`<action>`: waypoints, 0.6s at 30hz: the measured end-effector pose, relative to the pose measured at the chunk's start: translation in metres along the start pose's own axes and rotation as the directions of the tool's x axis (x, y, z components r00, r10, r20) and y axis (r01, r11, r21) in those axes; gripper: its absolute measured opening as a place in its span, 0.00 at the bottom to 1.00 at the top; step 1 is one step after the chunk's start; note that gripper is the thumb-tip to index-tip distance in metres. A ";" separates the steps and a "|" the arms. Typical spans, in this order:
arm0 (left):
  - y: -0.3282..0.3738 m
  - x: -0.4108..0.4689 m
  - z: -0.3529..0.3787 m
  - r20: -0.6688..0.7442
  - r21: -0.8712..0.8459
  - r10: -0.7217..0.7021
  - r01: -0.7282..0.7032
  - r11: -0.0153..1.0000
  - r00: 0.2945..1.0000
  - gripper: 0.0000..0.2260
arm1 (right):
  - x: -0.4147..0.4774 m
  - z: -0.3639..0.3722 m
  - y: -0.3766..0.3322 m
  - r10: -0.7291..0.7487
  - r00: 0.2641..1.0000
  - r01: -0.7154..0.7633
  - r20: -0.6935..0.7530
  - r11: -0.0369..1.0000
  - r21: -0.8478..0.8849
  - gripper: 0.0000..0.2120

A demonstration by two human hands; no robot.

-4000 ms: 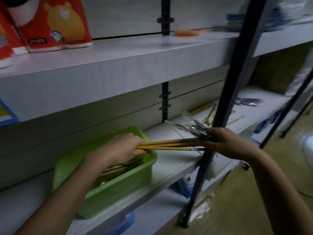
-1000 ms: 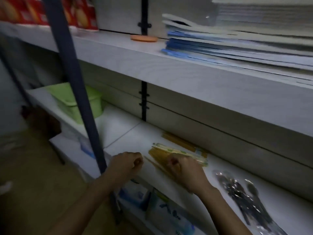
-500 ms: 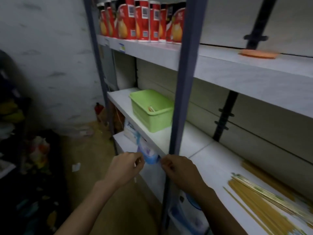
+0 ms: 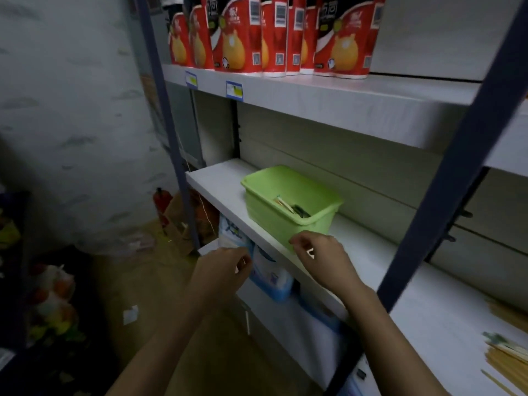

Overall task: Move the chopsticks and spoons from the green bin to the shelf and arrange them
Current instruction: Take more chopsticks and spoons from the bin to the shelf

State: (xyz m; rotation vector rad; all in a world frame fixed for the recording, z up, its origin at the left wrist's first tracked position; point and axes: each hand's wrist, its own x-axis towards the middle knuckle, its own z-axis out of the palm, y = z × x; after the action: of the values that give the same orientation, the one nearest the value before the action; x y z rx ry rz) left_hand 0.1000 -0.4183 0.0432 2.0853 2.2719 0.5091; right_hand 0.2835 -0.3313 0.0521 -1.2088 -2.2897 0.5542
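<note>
A person's left hand hangs just below the shelf edge, its grip slack, fingers lightly curled and empty. To its right, the green bin sits on the shelf with a few utensils inside. The right hand, grip likewise loose and empty, hovers before the bin's near corner. Beyond a dark upright, chopsticks lie bunched on the shelf, far right.

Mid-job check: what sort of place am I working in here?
Probably a small shop or its stockroom: white shelf boards on dark metal uprights, blue-edged price-style tags on the upper shelf edge, and a row of identical red printed packs above the green plastic bin.
</note>
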 end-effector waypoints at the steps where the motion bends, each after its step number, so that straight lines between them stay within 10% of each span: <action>1: -0.008 0.010 0.000 -0.011 -0.012 0.007 -0.007 1.000 1.000 0.10 | 0.012 0.002 0.000 0.004 1.000 -0.004 -0.018 1.000 0.006 0.09; 18: -0.081 0.265 0.011 -0.025 -0.016 0.310 -0.311 0.950 0.950 0.09 | 0.229 0.033 0.058 0.431 0.902 -0.424 0.039 0.898 -0.117 0.14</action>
State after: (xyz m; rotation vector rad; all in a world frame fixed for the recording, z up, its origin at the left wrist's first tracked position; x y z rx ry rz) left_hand -0.0048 -0.1625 0.0672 2.4526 1.9445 0.5619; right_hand 0.1899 -0.1120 0.0464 -1.7928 -2.1278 0.6372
